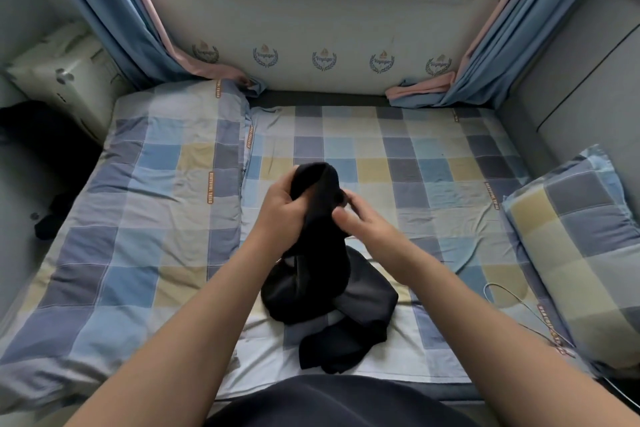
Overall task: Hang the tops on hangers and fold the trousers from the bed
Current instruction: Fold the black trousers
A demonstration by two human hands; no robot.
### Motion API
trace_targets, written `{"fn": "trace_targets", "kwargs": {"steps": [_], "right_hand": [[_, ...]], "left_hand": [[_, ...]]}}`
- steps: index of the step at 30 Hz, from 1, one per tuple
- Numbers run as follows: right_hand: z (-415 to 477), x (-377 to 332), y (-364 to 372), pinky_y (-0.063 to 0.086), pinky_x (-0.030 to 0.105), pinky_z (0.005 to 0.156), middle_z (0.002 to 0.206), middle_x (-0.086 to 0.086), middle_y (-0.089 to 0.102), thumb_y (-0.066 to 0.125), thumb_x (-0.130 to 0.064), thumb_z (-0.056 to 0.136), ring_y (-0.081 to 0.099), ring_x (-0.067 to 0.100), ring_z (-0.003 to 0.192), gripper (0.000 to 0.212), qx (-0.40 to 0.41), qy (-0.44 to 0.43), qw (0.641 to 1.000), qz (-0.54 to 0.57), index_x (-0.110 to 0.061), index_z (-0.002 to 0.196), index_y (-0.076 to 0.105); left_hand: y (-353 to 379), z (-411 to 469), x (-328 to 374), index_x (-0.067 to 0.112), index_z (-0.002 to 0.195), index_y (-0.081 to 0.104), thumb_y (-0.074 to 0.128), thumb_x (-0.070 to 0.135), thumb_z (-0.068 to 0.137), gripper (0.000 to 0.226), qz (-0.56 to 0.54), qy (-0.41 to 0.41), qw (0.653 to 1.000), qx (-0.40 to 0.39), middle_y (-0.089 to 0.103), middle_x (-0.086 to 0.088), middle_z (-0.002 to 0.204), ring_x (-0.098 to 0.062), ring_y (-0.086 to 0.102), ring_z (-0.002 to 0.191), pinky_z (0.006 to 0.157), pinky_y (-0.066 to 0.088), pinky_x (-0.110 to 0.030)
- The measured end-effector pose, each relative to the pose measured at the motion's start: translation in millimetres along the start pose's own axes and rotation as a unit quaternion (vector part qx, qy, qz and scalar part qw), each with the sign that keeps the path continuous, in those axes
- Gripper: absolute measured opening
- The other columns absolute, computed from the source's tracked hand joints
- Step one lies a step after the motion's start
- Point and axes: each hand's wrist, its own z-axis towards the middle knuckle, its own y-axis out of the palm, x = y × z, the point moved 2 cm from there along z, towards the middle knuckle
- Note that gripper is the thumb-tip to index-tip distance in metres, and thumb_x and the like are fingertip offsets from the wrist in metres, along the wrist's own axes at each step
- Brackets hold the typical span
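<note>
Above checked bed [433, 166], left hand [280, 215] and right hand [360, 222] grip black garment [320, 239] (wall emblems [324, 59] read "Voyager").

- Sheet [381, 156] bare at upper centre: open passage.
- Quilt [145, 201] banks left side; pillow [581, 246] blocks right edge.
- Cable [512, 298] loops lower right.
- Black clothes [329, 305] heaped lower centre.

Garment [325, 291] mid-bed [433, 163]; quilt [138, 218] left, pillow [581, 253] right.
</note>
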Motion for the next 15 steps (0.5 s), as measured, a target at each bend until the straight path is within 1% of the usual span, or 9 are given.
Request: {"fn": "trace_targets", "kwargs": {"steps": [1,2,3,4,6,7,9,11,15], "right_hand": [[1,1,2,0.047,0.01,0.087,0.131,-0.025,0.06,0.067,-0.057,0.081,0.059,-0.01,0.114,0.071,0.013,-0.01,1.0,-0.001,-0.039,0.144,0.041],[3,3,4,0.048,0.014,0.09,0.136,-0.019,0.057,0.071,-0.053,0.079,0.058,-0.009,0.116,0.081,0.024,-0.014,1.0,0.01,-0.035,0.149,0.034],[5,3,5,0.05,0.016,0.09,0.137,-0.013,0.058,0.071,-0.047,0.082,0.06,-0.005,0.116,0.079,0.033,-0.013,0.999,0.025,-0.029,0.15,0.034],[8,5,5,0.052,0.018,0.089,0.132,-0.006,0.063,0.07,-0.039,0.087,0.063,0.001,0.115,0.067,0.036,-0.011,0.999,0.034,-0.024,0.146,0.042],[10,5,1,0.056,0.022,0.083,0.115,0.0,0.074,0.067,-0.03,0.095,0.07,0.014,0.108,0.033,0.034,0.007,0.999,0.026,-0.019,0.126,0.063],[10,3,-1,0.056,0.022,0.078,0.105,-0.001,0.076,0.067,-0.028,0.095,0.072,0.017,0.102,0.021,0.04,0.013,0.999,0.01,-0.019,0.114,0.069],[12,4,-11,0.055,0.019,0.068,0.089,-0.005,0.077,0.07,-0.023,0.093,0.074,0.014,0.088,0.005,0.069,0.01,0.997,-0.026,-0.021,0.096,0.072],[15,1,-19,0.056,0.02,0.069,0.089,-0.005,0.078,0.07,-0.017,0.093,0.074,0.013,0.086,0.005,0.1,-0.004,0.994,-0.032,-0.021,0.096,0.072],[22,-14,-30,0.06,0.032,0.08,0.1,0.004,0.078,0.072,-0.017,0.091,0.075,0.022,0.095,0.016,0.152,-0.007,0.987,0.058,-0.012,0.106,0.072]], "left_hand": [[0,3,6,0.014,0.114,0.067,0.058,-0.006,0.096,0.029,0.004,0.007,1.0,-0.003,0.073,-0.01,0.106,-0.027,0.07,0.101,0.091,0.058,-0.042],[1,5,11,0.013,0.117,0.067,0.058,-0.008,0.096,0.031,0.007,0.016,1.0,-0.014,0.073,-0.009,0.107,-0.024,0.071,0.101,0.09,0.058,-0.038],[3,6,15,0.011,0.118,0.067,0.058,-0.009,0.095,0.032,0.014,0.026,0.999,-0.028,0.073,-0.008,0.107,-0.022,0.071,0.101,0.09,0.058,-0.034],[6,6,19,0.011,0.117,0.067,0.06,-0.01,0.094,0.032,0.023,0.032,0.998,-0.039,0.074,-0.006,0.104,-0.018,0.071,0.099,0.089,0.057,-0.031],[11,7,22,0.015,0.109,0.07,0.063,-0.01,0.091,0.032,0.034,0.027,0.998,-0.043,0.074,-0.002,0.096,-0.014,0.071,0.09,0.084,0.057,-0.03],[10,8,23,0.015,0.106,0.07,0.064,-0.01,0.091,0.03,0.029,0.014,0.999,-0.037,0.074,-0.004,0.092,-0.015,0.071,0.086,0.081,0.057,-0.031],[4,12,19,0.009,0.105,0.07,0.065,-0.005,0.092,0.02,0.001,-0.027,0.999,-0.028,0.074,-0.011,0.092,-0.021,0.069,0.083,0.08,0.057,-0.036],[-4,15,12,0.006,0.111,0.069,0.065,0.003,0.095,0.017,-0.027,-0.064,0.997,-0.025,0.074,-0.013,0.099,-0.024,0.071,0.086,0.082,0.058,-0.038],[-9,4,-10,0.019,0.122,0.065,0.067,0.029,0.097,0.027,-0.059,-0.114,0.99,-0.061,0.075,-0.003,0.111,-0.02,0.073,0.101,0.081,0.059,-0.028]]}}
